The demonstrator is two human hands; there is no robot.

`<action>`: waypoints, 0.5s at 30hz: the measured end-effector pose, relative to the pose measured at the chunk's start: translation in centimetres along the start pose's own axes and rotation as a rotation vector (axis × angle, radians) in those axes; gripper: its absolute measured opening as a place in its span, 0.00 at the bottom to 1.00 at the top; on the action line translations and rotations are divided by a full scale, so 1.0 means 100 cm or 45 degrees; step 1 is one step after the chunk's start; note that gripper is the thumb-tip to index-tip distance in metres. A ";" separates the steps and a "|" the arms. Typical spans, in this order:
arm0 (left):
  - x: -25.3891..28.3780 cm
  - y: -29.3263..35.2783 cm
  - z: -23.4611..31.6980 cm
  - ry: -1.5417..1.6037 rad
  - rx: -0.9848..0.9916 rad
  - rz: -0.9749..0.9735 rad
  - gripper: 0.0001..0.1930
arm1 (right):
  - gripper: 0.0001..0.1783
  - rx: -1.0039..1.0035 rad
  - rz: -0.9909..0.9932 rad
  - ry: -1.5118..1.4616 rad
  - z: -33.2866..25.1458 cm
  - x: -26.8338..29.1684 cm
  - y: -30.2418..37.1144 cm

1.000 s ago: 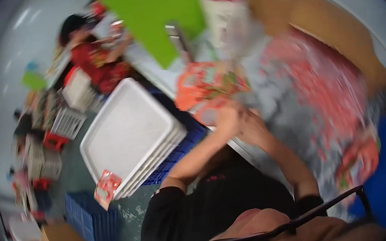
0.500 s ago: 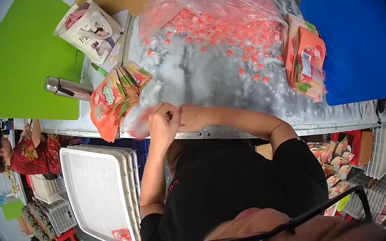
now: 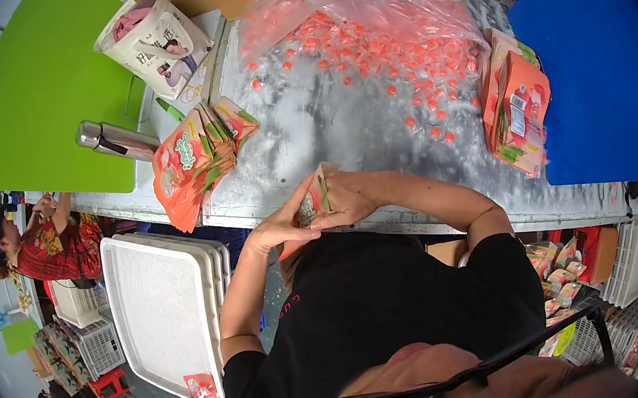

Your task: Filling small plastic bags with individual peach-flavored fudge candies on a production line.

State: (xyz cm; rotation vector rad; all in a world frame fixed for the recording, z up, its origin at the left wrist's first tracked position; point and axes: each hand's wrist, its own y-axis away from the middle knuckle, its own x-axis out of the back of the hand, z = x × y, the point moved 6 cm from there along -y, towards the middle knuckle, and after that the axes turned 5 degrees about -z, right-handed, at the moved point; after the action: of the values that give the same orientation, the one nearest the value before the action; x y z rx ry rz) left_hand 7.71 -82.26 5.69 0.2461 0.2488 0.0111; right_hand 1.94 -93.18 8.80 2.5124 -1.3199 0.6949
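Both hands meet at the near edge of the metal table [image 3: 342, 127], holding one orange snack pouch [image 3: 311, 202] between them. My left hand [image 3: 284, 224] grips its lower side from the left. My right hand [image 3: 352, 194] pinches its upper edge from the right. To the left lies a fanned stack of the same orange pouches [image 3: 189, 164]. Beyond my hands, small red wrapped candies [image 3: 364, 48] spill from a clear plastic bag across the table.
A second pile of orange pouches [image 3: 516, 104] lies at the table's right, by a blue board [image 3: 597, 49]. A metal flask [image 3: 118, 141], a white printed bag [image 3: 152, 36] and a green board [image 3: 39, 91] are at left. Stacked white trays [image 3: 159, 300] stand below; another person [image 3: 42, 239] is far left.
The view swung from the left side of the room to the table, then settled. My hands stayed together on the pouch at the table's near edge.
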 end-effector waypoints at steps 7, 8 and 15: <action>0.017 0.018 -0.001 0.149 -0.088 0.543 0.45 | 0.08 0.264 1.032 0.027 0.037 0.081 0.016; 0.021 0.023 0.002 0.090 -0.177 0.642 0.42 | 0.11 0.018 1.136 0.347 0.065 0.102 0.020; 0.023 0.044 0.002 -0.056 -0.268 0.909 0.38 | 0.35 -0.981 1.023 1.228 0.189 0.142 0.036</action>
State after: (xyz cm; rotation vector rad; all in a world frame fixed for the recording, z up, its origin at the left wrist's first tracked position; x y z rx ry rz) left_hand 10.08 -77.99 6.42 0.1148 0.1045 0.7347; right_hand 11.68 -112.94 -0.45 0.7912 -1.6517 1.0519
